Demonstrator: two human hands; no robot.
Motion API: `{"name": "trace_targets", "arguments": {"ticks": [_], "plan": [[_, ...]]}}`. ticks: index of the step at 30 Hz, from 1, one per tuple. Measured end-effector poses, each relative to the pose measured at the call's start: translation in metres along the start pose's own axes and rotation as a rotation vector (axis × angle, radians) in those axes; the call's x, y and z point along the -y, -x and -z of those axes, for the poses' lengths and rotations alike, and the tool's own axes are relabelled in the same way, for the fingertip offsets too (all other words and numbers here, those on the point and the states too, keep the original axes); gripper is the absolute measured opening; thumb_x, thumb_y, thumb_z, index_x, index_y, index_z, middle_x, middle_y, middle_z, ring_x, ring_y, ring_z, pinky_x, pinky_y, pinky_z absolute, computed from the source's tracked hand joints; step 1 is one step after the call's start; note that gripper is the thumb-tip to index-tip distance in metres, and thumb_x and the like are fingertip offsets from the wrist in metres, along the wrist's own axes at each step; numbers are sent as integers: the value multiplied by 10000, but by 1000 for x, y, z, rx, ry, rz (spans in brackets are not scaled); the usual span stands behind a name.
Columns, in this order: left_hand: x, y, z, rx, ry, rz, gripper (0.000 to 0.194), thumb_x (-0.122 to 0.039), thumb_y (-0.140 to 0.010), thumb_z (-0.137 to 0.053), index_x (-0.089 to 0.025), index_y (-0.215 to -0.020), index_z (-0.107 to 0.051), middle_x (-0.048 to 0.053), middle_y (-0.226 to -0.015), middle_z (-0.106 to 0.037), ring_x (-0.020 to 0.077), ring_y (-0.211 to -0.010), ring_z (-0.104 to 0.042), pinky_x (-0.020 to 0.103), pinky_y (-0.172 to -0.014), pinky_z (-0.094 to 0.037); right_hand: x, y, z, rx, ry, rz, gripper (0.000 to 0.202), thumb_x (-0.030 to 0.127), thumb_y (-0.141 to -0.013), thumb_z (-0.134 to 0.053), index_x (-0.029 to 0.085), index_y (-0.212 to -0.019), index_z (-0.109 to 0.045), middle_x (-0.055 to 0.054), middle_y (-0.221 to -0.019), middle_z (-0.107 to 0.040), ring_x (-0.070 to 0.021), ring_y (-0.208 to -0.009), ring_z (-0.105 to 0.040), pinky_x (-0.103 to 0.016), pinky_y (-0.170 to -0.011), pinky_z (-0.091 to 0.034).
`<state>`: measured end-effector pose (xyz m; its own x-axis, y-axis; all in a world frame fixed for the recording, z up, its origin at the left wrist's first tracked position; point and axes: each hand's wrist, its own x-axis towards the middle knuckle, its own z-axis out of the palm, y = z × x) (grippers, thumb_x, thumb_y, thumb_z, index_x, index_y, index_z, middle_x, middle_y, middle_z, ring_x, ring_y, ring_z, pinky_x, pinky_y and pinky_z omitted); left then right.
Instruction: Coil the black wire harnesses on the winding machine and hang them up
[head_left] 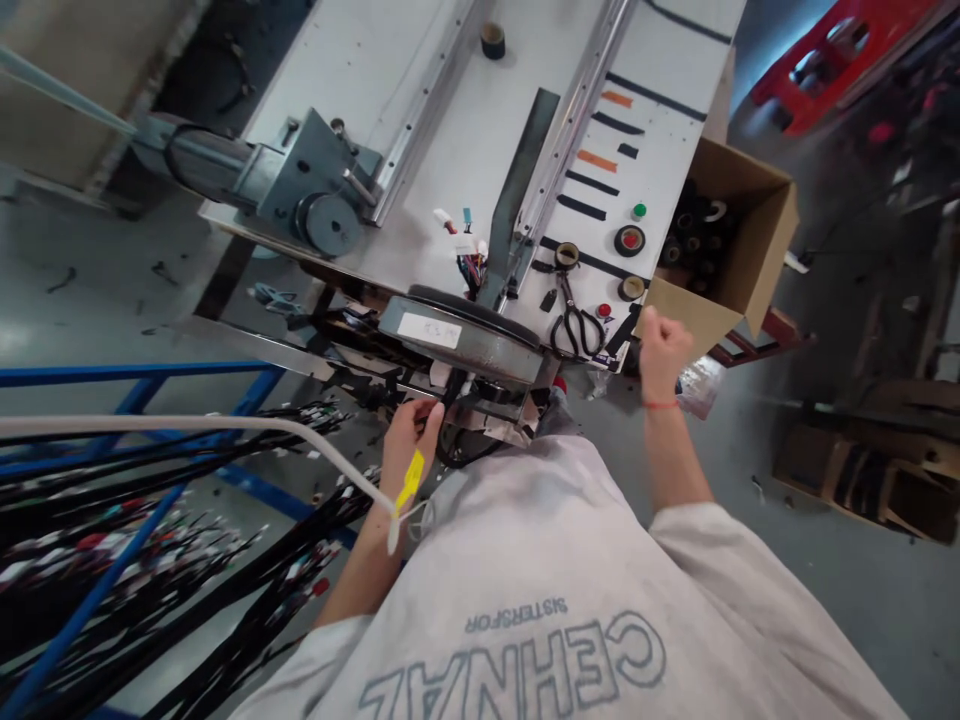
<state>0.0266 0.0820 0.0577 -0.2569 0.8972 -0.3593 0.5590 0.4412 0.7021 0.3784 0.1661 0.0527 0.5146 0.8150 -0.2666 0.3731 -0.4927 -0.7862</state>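
My left hand (414,432) is closed on a black wire bundle (452,388) just below the grey metal wheel housing (465,340). A yellow tag (410,480) lies across that wrist. Over at the bench's right corner, my right hand (663,345) is closed beside the front flap of the cardboard box; whatever its fingers pinch, if anything, is too small to make out. Connectors with coloured wires (469,262) stick up behind the housing. Black-handled scissors (576,320) lie between the housing and my right hand, near tape rolls (631,288).
The cardboard box (769,240) holds dark rolls. Strips of black and orange tape (598,160) stick to the white bench (420,170). A motor unit (300,185) sits at its left. Blue rack bars (142,375) with hanging cables stand at the lower left.
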Motion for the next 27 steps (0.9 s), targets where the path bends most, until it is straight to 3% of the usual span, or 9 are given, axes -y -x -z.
{"name": "trace_targets", "arguments": {"ticks": [2, 5, 7, 10, 15, 22, 27], "plan": [[9, -9, -9, 134, 16, 11, 484, -623, -816, -467, -177, -931, -618, 103, -894, -708, 241, -835, -664, 338, -797, -514, -5, -44, 5, -194, 185, -14, 497, 522, -840, -622, 101, -1104, -629, -201, -1215, -572, -319, -1212, -485, -410, -957, -446], [15, -15, -20, 196, 13, 30, 527, -660, -838, -390, -184, -913, -604, 89, -802, -697, 252, -776, -659, 352, -756, -504, -15, -74, -21, -136, 243, -138, 879, 512, -704, -771, 22, -1358, -449, -293, -1382, -440, -357, -1332, -384, -440, -1071, -354], [14, -11, -22, 156, -27, 3, 478, -629, -858, -387, -199, -897, -593, 79, -793, -690, 252, -783, -650, 342, -743, -484, -21, -72, -43, -125, 186, -204, 917, 547, -715, -752, 9, -1377, -417, -291, -1337, -493, -352, -1285, -453, -418, -1050, -381], [11, 0, -17, 125, -85, -54, 382, -544, -899, -378, -220, -798, -553, 49, -721, -649, 223, -732, -623, 307, -698, -448, -27, -58, -61, -239, 197, -203, 846, 619, -750, -694, 42, -1328, -472, -267, -1256, -567, -358, -1219, -522, -422, -1013, -414], [14, 13, -10, 114, -98, -82, 338, -470, -924, -388, -219, -735, -511, 12, -631, -571, 184, -629, -559, 280, -627, -388, -25, -53, -61, -299, 303, -162, 845, 693, -769, -645, 64, -1310, -484, -270, -1224, -591, -384, -1187, -549, -477, -1002, -416], [18, 11, -13, 86, -19, -128, 308, -465, -929, -423, -238, -747, -524, 14, -579, -525, 204, -588, -543, 299, -597, -352, -18, -53, -62, -296, 341, -186, 818, 717, -849, -516, 44, -1312, -473, -287, -1229, -580, -393, -1190, -544, -493, -999, -405], [18, 9, -11, 60, -65, -157, 292, -435, -946, -439, -220, -781, -548, 24, -586, -543, 217, -618, -582, 288, -619, -349, -22, -56, -62, -313, 353, -149, 818, 692, -810, -606, 39, -1289, -485, -292, -1213, -586, -404, -1171, -552, -494, -997, -410]]}}
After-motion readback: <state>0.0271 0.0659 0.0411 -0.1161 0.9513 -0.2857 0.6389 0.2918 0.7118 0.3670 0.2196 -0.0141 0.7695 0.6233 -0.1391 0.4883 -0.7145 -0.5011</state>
